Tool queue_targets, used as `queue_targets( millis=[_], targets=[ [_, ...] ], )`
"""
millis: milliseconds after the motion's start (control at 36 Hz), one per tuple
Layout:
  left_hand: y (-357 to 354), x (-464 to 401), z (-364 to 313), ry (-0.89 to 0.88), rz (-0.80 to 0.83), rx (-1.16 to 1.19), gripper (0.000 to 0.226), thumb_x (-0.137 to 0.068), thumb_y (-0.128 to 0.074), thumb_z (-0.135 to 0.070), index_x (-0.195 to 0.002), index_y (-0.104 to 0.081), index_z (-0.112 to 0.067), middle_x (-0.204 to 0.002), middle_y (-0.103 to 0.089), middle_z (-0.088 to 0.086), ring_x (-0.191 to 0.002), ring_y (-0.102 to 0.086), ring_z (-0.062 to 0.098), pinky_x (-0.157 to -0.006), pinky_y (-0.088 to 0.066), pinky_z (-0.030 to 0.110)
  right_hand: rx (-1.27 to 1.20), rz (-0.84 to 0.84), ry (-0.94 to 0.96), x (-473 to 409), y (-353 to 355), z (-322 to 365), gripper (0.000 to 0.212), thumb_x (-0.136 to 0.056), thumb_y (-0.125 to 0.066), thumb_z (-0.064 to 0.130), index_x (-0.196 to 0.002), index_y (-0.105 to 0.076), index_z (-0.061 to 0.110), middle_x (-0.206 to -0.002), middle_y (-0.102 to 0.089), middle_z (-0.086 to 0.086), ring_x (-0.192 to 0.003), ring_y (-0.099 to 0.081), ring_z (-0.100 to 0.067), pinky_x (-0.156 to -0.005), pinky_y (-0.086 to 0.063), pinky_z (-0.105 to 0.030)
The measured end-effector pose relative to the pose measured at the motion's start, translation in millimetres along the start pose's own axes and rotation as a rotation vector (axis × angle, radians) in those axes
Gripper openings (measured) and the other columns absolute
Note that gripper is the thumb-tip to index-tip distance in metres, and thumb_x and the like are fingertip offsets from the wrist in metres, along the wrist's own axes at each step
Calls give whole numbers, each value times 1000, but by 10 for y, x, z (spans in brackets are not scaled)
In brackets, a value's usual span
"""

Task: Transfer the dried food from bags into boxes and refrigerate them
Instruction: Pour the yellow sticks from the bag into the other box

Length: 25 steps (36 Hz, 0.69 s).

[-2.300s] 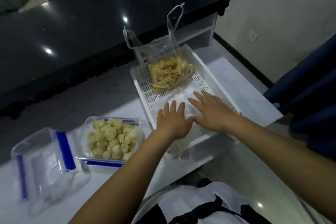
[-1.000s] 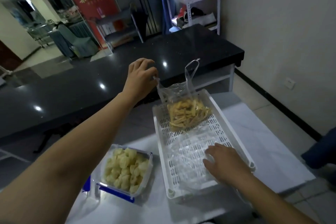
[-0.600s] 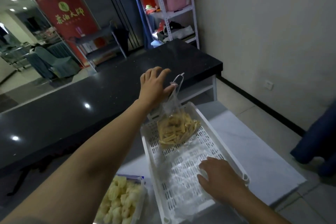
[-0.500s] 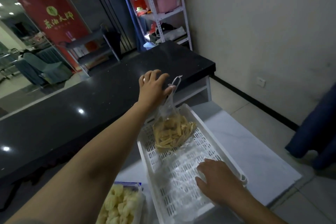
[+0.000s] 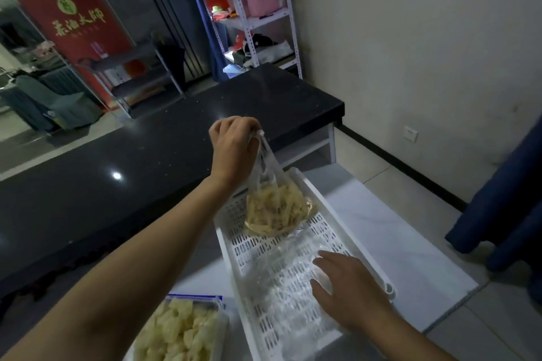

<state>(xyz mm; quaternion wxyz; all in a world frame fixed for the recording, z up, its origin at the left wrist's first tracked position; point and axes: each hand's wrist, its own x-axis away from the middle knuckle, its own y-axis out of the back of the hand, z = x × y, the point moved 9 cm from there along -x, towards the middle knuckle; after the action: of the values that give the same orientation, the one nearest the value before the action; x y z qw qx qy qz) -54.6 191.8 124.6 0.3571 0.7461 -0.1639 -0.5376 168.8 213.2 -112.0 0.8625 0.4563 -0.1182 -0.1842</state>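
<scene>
The left hand [image 5: 234,152] is raised above the far end of the white slotted tray [image 5: 356,239], its fingers [image 5: 231,126] curled round the gathered handles of a clear bag of yellow strips [image 5: 277,209]. The bag hangs stretched from that grip, its long axis running from the hand down and to the right, neck up and full belly low; the belly touches or sits just above the tray floor at the far end, I cannot tell which. The right hand [image 5: 349,287] rests with loosely spread fingers on a flat sheet of clear plastic [image 5: 281,272] lying in the near half of the tray, holding nothing.

The tray's long axis runs from near to far, tilted slightly left at the far end. It lies on a white worktop [image 5: 410,243], whose right edge and near-right corner are bare beyond the tray's right wall. Just left of the tray's near end stands a clear box with blue trim [image 5: 193,300], filled with pale yellow chunks [image 5: 176,331]. Beyond the tray's far end and along the left runs a dark glossy counter [image 5: 146,161].
</scene>
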Motion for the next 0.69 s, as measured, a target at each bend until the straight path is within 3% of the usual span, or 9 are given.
queue_targets(
  millis=[139, 222, 306, 389, 472, 556, 611, 694],
  targets=[
    [398, 135, -102, -31, -88, -27, 15, -89, -57, -10, -98, -69, -10, -93, -71, 2, -92, -62, 27, -93, -36, 45, -121, -111, 24, 53, 194, 59, 43, -93, -59, 45, -133, -61, 31, -146, -51, 14, -136, -45, -10, -110, -21, -16],
    [683, 160, -201, -26, -154, -1, 18, -92, -55, -14, -99, -70, -9, -93, -71, 1, -92, -63, 26, -92, -40, 49, -236, -165, 32, 58, 361, 94, 42, -92, -67, 35, -133, -61, 29, -143, -51, 14, -135, -45, -10, -113, -29, -22],
    [1014, 109, -329, -9, -181, 30, 22, -92, -54, -15, -107, -68, -9, -92, -71, 1, -94, -63, 24, -92, -40, 50, -353, -179, 18, 60, 549, 174, 52, -89, -71, 40, -137, -51, 36, -143, -44, 19, -132, -39, -2, -111, -32, -24],
    [1360, 9, -466, 5, -186, 52, 28, -92, -51, -16, -113, -67, -8, -93, -72, 2, -94, -66, 24, -95, -41, 49, -677, -187, -47, 24, 778, 297, 62, -76, -76, 52, -132, -51, 47, -136, -48, 28, -123, -45, 9, -103, -40, -24],
    [1682, -60, -575, 21, -190, 152, 26, -90, -53, -7, -113, -65, -3, -97, -70, 5, -93, -68, 24, -92, -50, 52, -1239, -6, -272, -85, 672, 398, 78, -59, -90, 55, -129, -54, 49, -134, -55, 13, -122, -56, -11, -99, -51, -44],
    [1932, -80, -603, 91, -177, 258, 24, -90, -56, 2, -112, -63, -3, -100, -65, 0, -86, -67, 17, -80, -59, 36, -1723, 296, -363, -161, 394, 663, 81, -60, -93, 41, -134, -60, 31, -137, -60, -7, -124, -59, -34, -94, -50, -64],
    [2025, -48, -532, 190, -144, 291, 24, -91, -57, 1, -110, -63, -11, -101, -64, -4, -89, -66, 14, -81, -58, 30, -1931, 429, -344, -153, 243, 871, 72, -65, -91, 32, -131, -64, 20, -139, -60, -13, -124, -59, -40, -93, -47, -70],
    [2085, 119, -335, 358, -62, 358, 22, -93, -61, -2, -106, -65, -19, -108, -65, -6, -100, -66, 9, -92, -57, 30, -2109, 565, -259, -83, 86, 1176, 80, -60, -96, 30, -131, -64, 12, -140, -58, -18, -127, -56, -42, -94, -46, -68]
  ],
)
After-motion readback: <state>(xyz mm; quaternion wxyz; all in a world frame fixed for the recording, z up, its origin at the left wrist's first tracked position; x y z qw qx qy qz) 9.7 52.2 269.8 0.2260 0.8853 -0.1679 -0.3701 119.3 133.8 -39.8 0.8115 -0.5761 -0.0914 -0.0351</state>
